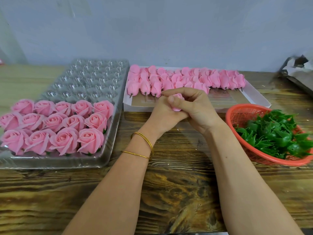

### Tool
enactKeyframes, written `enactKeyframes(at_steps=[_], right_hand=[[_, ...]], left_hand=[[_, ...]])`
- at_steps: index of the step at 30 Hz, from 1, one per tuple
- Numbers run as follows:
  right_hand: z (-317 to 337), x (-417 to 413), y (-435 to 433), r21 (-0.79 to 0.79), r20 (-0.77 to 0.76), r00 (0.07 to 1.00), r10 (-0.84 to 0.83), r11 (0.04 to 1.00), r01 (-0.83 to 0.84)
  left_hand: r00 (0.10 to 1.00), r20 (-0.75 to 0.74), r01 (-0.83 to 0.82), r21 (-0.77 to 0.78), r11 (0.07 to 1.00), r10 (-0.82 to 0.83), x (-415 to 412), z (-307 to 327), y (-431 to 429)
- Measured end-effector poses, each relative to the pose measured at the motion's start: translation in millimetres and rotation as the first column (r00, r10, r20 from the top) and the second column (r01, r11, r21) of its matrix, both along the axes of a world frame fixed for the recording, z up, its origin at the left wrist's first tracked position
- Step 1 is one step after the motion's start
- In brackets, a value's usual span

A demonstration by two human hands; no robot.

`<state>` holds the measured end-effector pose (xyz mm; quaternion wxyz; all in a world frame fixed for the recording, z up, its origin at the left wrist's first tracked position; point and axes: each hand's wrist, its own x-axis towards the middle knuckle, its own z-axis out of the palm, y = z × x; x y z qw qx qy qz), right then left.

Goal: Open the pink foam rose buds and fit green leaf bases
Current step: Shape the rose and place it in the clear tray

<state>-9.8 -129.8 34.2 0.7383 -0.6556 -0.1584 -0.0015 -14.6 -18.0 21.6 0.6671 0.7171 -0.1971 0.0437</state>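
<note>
Both hands meet at the table's middle around one pink foam rose bud [177,97]. My left hand [164,114] grips it from below and the left, thumb up against its side. My right hand [194,106] curls over it from the right, fingers pinching its petals. Most of the bud is hidden between the fingers. Behind the hands, a shallow white box [254,99] holds several closed buds [186,80] lying in rows, stems toward me. A red mesh basket [237,114] at the right holds several green leaf bases [274,134].
A clear plastic cell tray [94,77] at the left holds several opened roses [55,128] with green bases in its near rows; its far cells show bare plastic. The wooden table [177,184] runs to a grey wall. A grey paper-wrapped object [298,70] sits far right.
</note>
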Motion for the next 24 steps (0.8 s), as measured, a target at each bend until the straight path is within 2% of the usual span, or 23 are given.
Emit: enactKeyframes(at_steps=[5, 10, 18, 21, 24], right_hand=[[-3, 2, -1, -0.011, -0.005, 0.999, 0.034, 0.999, -0.034], [-4, 2, -2, 0.0, -0.045, 0.998, 0.043, 0.999, -0.043], [4, 3, -2, 0.229, -0.178, 0.984, -0.013, 0.972, 0.054], [3, 1, 0, 0.203, -0.19, 0.98, -0.053, 0.975, 0.092], [-1, 0, 4, 0.115, -0.155, 0.983, -0.103, 0.986, 0.121]], left_hand=[[0.998, -0.055, 0.035, -0.065, 0.997, -0.038, 0, -3, 0], [0.998, -0.067, 0.006, -0.053, 0.999, -0.01, 3, -3, 0], [0.99, -0.031, -0.138, -0.158, 0.978, 0.135, 13, -6, 9], [0.971, -0.063, -0.241, -0.195, 0.951, 0.233, 17, -7, 10], [0.96, -0.116, -0.277, -0.277, 0.92, 0.254, 21, -8, 12]])
